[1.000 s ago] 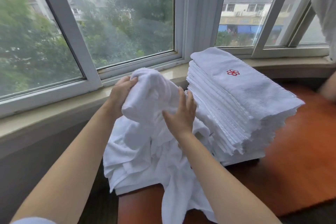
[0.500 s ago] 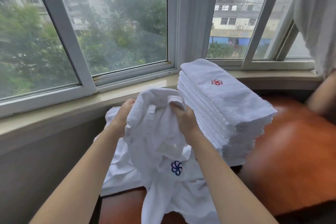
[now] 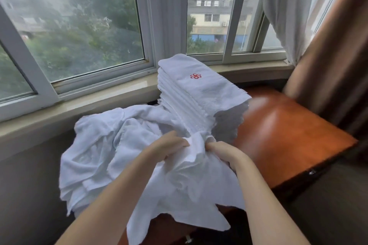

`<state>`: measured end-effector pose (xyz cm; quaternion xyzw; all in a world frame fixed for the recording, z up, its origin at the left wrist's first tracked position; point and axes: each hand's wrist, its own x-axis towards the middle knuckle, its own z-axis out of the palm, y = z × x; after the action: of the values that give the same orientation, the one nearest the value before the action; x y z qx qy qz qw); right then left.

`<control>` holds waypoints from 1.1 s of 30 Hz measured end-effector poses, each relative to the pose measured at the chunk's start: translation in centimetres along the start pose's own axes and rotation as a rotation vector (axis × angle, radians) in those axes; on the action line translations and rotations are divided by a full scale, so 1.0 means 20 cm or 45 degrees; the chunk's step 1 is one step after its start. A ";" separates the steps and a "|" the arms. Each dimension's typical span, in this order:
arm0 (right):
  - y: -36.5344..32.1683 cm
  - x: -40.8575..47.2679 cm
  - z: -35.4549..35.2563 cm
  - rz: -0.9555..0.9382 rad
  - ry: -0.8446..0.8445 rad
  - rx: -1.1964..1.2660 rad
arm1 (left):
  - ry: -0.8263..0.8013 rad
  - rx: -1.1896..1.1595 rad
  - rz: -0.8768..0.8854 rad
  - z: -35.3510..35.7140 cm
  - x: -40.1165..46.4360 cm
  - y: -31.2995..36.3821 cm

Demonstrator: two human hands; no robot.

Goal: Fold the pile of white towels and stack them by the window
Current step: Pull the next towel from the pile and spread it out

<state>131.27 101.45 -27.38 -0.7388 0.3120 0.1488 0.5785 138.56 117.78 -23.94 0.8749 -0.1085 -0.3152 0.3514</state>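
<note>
Both hands pinch one loose towel (image 3: 189, 175) at a bunched fold between them. Left hand (image 3: 169, 146): fingers curled over the cloth, knuckles up, thumb side toward the fold. Right hand (image 3: 225, 152): fingers closed on the same fold from the other side, close to the left hand but not touching it, with a ridge of cloth standing up between the two. From the grip the towel spreads downward and toward the viewer; its ragged lower edge hangs past the near edge of the table (image 3: 288, 135).

Pile (image 3: 103, 145): unfolded white towels lie crumpled to the left of the hands, touching the held towel and overhanging the table's left side, below the sill (image 3: 89, 105).

Stack (image 3: 201, 97): folded white towels stand on the table behind the hands, the far end against the sill beneath the window (image 3: 79, 26). The layers lean slightly, their scalloped edges showing at the right end. A red flower mark (image 3: 195, 76) sits on the top towel. The held towel's fold lies just in front of the stack's base; whether the two touch cannot be told.

Table: glossy reddish-brown wood, bare to the right of the stack. A brown curtain (image 3: 328, 55) and a white sheer (image 3: 282, 6) hang at the right.
</note>
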 end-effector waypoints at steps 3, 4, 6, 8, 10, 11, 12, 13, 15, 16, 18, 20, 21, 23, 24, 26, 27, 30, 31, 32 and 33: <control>0.11 0.02 -0.19 0.041 -0.062 0.000 | -0.020 0.037 0.014 0.20 0.12 0.10; 0.14 0.03 -0.27 0.045 -0.082 0.019 | -0.031 0.047 0.013 0.27 0.16 0.15; 0.21 0.07 -0.44 0.058 -0.095 0.047 | -0.025 0.061 0.013 0.43 0.24 0.26; 0.26 0.10 -0.64 0.075 -0.052 0.045 | 0.008 0.017 0.049 0.59 0.33 0.39; 0.30 0.14 -0.84 0.093 0.028 0.054 | 0.052 -0.060 0.077 0.74 0.39 0.53; 0.32 0.17 -0.94 0.093 0.058 0.063 | 0.088 -0.096 0.086 0.82 0.44 0.60; 0.34 0.19 -1.03 0.086 0.081 0.074 | 0.120 -0.121 0.085 0.88 0.48 0.66; 0.35 0.22 -1.11 0.080 0.102 0.082 | 0.150 -0.166 0.075 0.94 0.52 0.73; 0.37 0.28 -1.29 0.067 0.129 0.080 | 0.238 -0.216 0.074 1.05 0.60 0.85; 0.38 0.31 -1.37 0.054 0.137 0.090 | 0.272 -0.224 0.086 1.09 0.64 0.91; 0.39 0.39 -1.52 0.016 0.159 0.171 | 0.303 -0.234 0.110 1.16 0.73 1.00; 0.40 0.47 -1.64 0.011 0.206 0.282 | 0.318 -0.308 0.085 1.21 0.81 1.08; 0.41 0.51 -1.69 0.018 0.239 0.332 | 0.316 -0.403 0.048 1.23 0.86 1.11; 0.44 0.63 -1.78 0.037 0.285 0.369 | 0.257 -0.661 -0.108 1.27 0.96 1.16; 0.45 0.69 -1.82 0.061 0.293 0.358 | 0.200 -0.788 -0.189 1.28 1.02 1.18; 0.47 0.79 -1.90 0.133 0.299 0.316 | 0.035 -0.971 -0.272 1.30 1.15 1.19; 0.48 0.83 -1.94 0.173 0.293 0.293 | -0.070 -1.018 -0.262 1.31 1.22 1.20; 0.49 0.97 -2.08 0.280 0.280 0.229 | -0.384 -0.905 -0.084 1.33 1.44 1.28; 0.48 1.02 -2.14 0.302 0.271 0.200 | -0.412 -0.855 0.005 1.32 1.51 1.31; 0.46 1.05 -2.20 0.328 0.241 0.186 | -0.421 -0.842 0.064 1.31 1.58 1.35; 0.43 1.09 -2.27 0.337 0.203 0.177 | -0.433 -0.820 0.104 1.30 1.66 1.39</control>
<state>136.08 51.02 -33.56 -0.6591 0.4608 0.1427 0.5769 148.93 69.67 -35.13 0.6495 -0.0954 -0.4598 0.5980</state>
